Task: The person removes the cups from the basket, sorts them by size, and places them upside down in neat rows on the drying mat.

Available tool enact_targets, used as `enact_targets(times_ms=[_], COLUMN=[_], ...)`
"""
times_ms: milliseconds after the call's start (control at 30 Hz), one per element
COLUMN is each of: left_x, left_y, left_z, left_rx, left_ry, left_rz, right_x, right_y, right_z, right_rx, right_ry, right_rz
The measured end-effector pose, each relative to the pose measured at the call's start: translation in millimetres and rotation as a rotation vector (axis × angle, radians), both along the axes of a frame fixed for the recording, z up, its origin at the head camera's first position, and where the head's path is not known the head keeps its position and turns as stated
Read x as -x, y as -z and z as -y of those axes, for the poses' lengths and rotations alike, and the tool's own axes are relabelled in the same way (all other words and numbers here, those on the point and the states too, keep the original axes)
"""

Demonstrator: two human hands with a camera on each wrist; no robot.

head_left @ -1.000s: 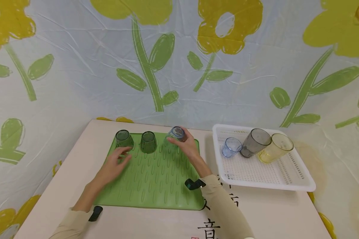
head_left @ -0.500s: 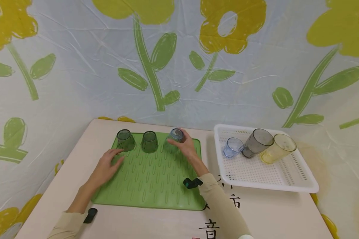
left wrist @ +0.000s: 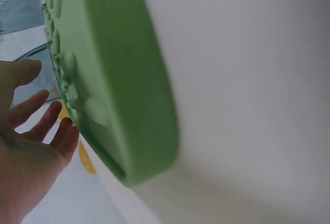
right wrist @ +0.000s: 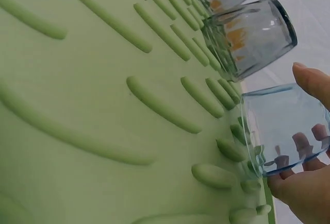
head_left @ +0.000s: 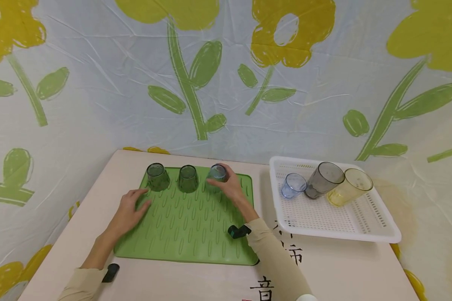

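Observation:
My right hand (head_left: 229, 184) grips a small light-blue glass (right wrist: 286, 128), thumb on one side and fingers on the other. The glass is upside down, its rim right at the ridges of the green drying mat (head_left: 188, 225). To its left, two smoky grey glasses stand upside down in a row along the mat's back: a middle glass (head_left: 188, 179) and a left glass (head_left: 158, 177). My left hand (head_left: 127, 212) hovers over the mat's left edge with fingers relaxed and slightly spread, holding nothing, a little in front of the left glass.
On the right, a white perforated basket (head_left: 335, 236) holds a small blue glass (head_left: 294, 185), a tall grey glass (head_left: 324, 179) and a tall yellow glass (head_left: 350, 187). A flower-printed cloth (head_left: 135, 62) hangs behind the table. Black characters (head_left: 263, 288) mark the table's front.
My right hand has moved slightly left and down with the blue glass, which goes from tilted to standing straight. The left hand has drawn back from the left grey glass toward me.

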State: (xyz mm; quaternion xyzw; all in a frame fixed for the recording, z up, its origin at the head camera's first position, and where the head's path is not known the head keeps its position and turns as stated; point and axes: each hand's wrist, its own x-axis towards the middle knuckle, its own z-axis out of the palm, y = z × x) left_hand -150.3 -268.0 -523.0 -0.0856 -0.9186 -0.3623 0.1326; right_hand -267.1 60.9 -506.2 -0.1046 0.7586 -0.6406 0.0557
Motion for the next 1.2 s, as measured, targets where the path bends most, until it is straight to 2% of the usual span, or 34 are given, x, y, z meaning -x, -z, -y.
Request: enact_targets(times_ms=[167, 433, 700, 967, 1200], left_x=[0.3, -0.4, 0.0, -0.2, -0.1], left_y=[3.2, 3.5, 2.4, 2.9, 5.7], left_z=[3.7, 9.3, 16.0, 21.1, 22.5], left_rx=[0.020, 0.036, 0.049, 0.049, 0.052], left_ry=[-0.011, -0.019, 0.034, 0.070, 0.090], left_rz=[0.019, 0.074, 0.073, 0.131, 0.116], right_x=[0.3, 0.7, -0.5, -2.5, -5.8], right_y=[1.7, 1.9, -0.2, 1.2, 1.4], right_z=[4.3, 8.7, 9.5, 8.6, 6.0], right_rx=[-0.039, -0.056, -0.077, -0.114, -0.157], right_ry=[-0.023, -0.061, -0.091, -0.109, -0.115], right_rz=[-0.033, -0.029, -0.068, -0.065, -0.057])
